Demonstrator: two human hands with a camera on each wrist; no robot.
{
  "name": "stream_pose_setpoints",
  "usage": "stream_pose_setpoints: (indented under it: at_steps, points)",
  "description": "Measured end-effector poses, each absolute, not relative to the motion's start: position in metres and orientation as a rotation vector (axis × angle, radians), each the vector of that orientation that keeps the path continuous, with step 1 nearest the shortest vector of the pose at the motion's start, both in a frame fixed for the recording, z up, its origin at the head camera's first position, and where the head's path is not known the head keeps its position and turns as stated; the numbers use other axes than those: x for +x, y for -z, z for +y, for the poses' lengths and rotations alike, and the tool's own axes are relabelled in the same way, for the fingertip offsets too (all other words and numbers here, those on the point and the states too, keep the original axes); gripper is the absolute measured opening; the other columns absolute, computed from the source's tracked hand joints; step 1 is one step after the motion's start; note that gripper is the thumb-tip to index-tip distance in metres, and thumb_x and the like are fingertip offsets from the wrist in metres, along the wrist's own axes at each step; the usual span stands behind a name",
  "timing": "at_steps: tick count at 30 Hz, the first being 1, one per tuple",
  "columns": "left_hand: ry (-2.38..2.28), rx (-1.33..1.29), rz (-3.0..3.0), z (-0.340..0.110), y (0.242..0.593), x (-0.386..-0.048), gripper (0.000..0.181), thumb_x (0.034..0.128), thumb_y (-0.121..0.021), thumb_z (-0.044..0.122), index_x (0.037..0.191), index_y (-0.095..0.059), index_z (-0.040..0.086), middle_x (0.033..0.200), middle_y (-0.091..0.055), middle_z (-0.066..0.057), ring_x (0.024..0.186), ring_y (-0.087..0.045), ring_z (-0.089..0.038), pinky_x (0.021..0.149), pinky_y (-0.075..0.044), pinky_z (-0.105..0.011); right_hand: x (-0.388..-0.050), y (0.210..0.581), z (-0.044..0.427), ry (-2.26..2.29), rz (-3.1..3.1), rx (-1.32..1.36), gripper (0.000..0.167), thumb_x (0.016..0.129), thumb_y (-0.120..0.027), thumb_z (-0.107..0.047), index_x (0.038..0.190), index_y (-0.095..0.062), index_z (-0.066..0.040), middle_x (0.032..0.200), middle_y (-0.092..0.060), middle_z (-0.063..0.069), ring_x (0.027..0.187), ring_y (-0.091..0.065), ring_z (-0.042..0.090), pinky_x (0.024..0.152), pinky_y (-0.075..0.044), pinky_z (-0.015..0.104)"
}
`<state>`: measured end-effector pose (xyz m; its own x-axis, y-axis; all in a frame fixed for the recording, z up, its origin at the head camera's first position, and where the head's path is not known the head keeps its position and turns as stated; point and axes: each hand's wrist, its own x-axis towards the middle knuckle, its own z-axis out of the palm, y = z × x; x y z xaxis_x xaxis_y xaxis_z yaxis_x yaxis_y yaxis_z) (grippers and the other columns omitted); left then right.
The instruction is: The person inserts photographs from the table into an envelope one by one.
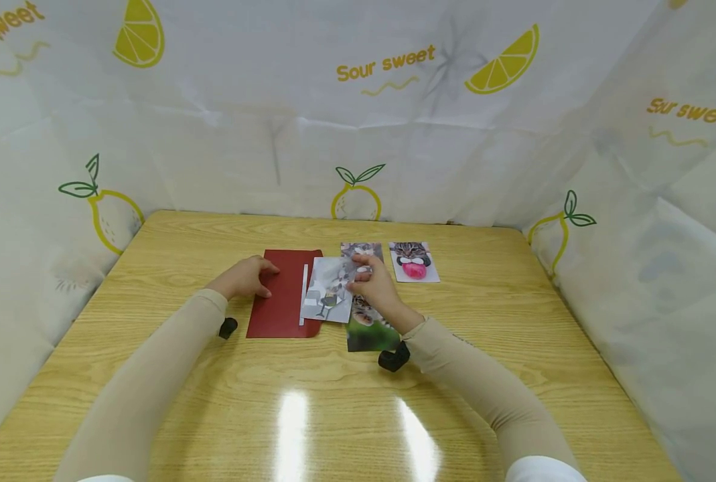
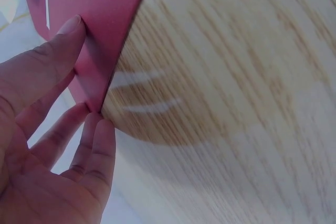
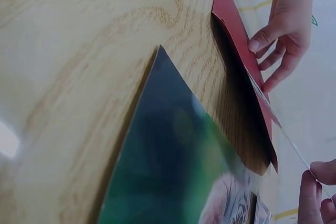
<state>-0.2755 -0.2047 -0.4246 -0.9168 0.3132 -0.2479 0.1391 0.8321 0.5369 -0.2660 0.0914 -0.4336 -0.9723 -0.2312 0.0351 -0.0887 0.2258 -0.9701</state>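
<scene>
A flat red paper piece, like a folder or envelope (image 1: 276,308), lies on the wooden table, with a narrow white strip (image 1: 303,294) along its right part. My left hand (image 1: 246,276) rests on its left side, the thumb (image 2: 71,30) on the red surface and the other fingers near its edge. My right hand (image 1: 377,284) pinches the right edge of a greyish picture card (image 1: 327,291). The card's left part overlaps the red piece. In the right wrist view, the held card appears nearly edge-on.
Beneath and beside my right hand are other cat picture cards, including a green one (image 1: 366,335) and one partly covered behind it. To the right lies a cat card with a pink patch (image 1: 414,264). Lemon-printed white cloth (image 1: 243,167) hangs behind the table.
</scene>
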Motion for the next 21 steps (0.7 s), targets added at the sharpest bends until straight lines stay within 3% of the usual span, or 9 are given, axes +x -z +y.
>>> stream_pose_setpoints:
  at_steps: [7, 21]
  points:
    - [-0.74, 0.351, 2.689, -0.2034, 0.4218, -0.2745, 0.052, 0.0849, -0.073, 0.006, 0.134, -0.056, -0.002, 0.138, -0.05, -0.024, 0.132, -0.042, -0.04, 0.109, -0.038, -0.05, -0.266, 0.4359, 0.0904, 1.77, 2.422, -0.235, 0.061, 0.08, -0.07, 0.01, 0.137, -0.051, -0.004, 0.127, -0.052, 0.015, 0.081, -0.054, 0.014, 0.07, -0.053, 0.024]
    - [-0.743, 0.348, 2.693, -0.2041, 0.4218, -0.2752, 0.053, 0.0838, -0.074, 0.005, 0.133, -0.056, -0.002, 0.137, -0.05, -0.024, 0.131, -0.043, -0.04, 0.11, -0.037, -0.05, -0.26, 0.429, 0.0844, 1.744, 2.336, -0.217, 0.061, 0.081, -0.068, 0.012, 0.138, -0.05, -0.001, 0.132, -0.05, 0.019, 0.079, -0.062, 0.014, 0.071, -0.059, 0.029]
